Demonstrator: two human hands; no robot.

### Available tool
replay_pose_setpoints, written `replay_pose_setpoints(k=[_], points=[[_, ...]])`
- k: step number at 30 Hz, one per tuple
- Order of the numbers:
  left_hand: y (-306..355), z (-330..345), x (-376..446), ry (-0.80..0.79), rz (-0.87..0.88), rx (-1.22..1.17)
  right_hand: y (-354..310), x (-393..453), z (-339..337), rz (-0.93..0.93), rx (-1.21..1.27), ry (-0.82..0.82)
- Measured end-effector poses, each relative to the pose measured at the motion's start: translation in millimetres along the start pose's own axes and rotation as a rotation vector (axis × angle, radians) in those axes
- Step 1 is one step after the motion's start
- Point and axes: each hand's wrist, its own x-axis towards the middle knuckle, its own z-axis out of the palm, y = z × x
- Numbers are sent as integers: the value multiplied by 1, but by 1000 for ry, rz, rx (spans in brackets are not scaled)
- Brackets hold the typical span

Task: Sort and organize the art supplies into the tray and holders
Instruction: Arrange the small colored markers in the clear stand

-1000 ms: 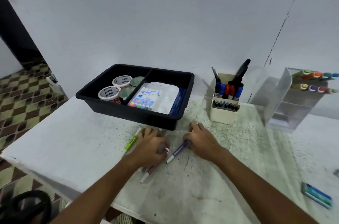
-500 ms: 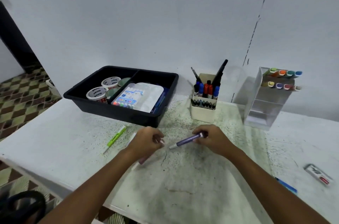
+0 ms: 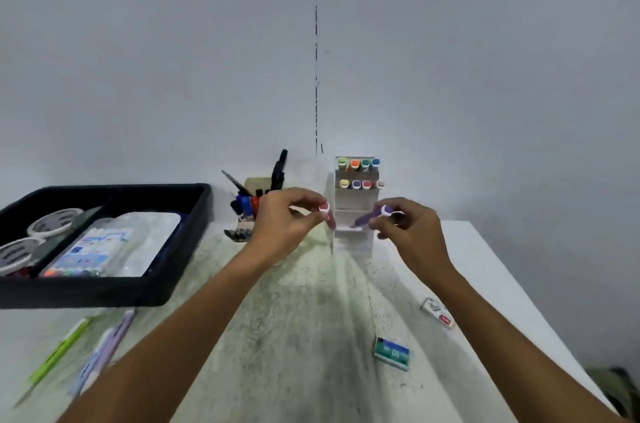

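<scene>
Surface: white table [image 3: 485, 260], matte top speckled with dark flecks and greenish wear, set against a plain grey wall [image 3: 173, 59].
Left hand [image 3: 284, 225]: raised above the table, fingers pinched on a pink marker [image 3: 329, 216]; white end cap up, barrel pointing down.
Right hand [image 3: 408, 232]: raised, fingers closed around a purple marker [image 3: 367, 216], slim barrel angled toward the clear holder.
Clear holder [image 3: 356, 211]: transparent stepped rack at the wall, just behind both hands; two rows of coloured marker ends in the upper tiers.
Beige cup [image 3: 251, 185]: rectangular, upright pens inside, left of the rack.
Black tray [image 3: 194, 235]: rigid plastic, divided; tape rolls [image 3: 52, 225] left, glossy marker pack [image 3: 117, 242] right.
Loose items: green pen [image 3: 59, 353], lilac pen [image 3: 104, 350] at near left; teal box [image 3: 391, 351], small white eraser [image 3: 438, 312] at right.
</scene>
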Motion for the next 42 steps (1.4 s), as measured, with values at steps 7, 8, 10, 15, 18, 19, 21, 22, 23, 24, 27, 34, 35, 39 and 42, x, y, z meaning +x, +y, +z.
replay_pose_setpoints(k=[7, 8, 10, 15, 18, 19, 21, 22, 23, 24, 27, 34, 35, 39, 42], points=[[2, 48, 16, 86, 299, 102, 23, 13, -25, -262, -284, 134], [-3, 53, 17, 89, 315, 111, 27, 14, -24, -305, -316, 134], [-13, 60, 19, 89, 341, 141, 36, 18, -23, -368, -362, 123], [-34, 76, 27, 70, 330, 215, 59, 31, -16, -472, -614, 30], [-43, 83, 34, 61, 324, 252, 66, 38, -9, -446, -699, 21], [-45, 85, 37, 56, 323, 261, 67, 41, -6, -423, -703, 16], [-50, 89, 41, 46, 320, 282, 70, 44, 0, -368, -699, 13], [-51, 90, 43, 44, 317, 289, 71, 46, 3, -329, -689, 13], [-52, 92, 44, 42, 308, 293, 70, 47, 4, -279, -672, 14], [-53, 93, 45, 42, 295, 293, 70, 47, 6, -219, -645, 18], [-55, 96, 44, 47, 242, 274, 69, 45, 9, -54, -521, 29], [-66, 88, 27, 30, 161, 259, 77, 23, 5, 36, -496, 109], [-70, 83, 21, 24, 148, 262, 80, 17, 7, 41, -495, 103], [-97, 53, -17, -33, 113, 319, 86, -5, 30, 66, -473, -9], [-118, 17, -52, -52, 5, 389, 88, -18, 60, 41, -446, -107]])
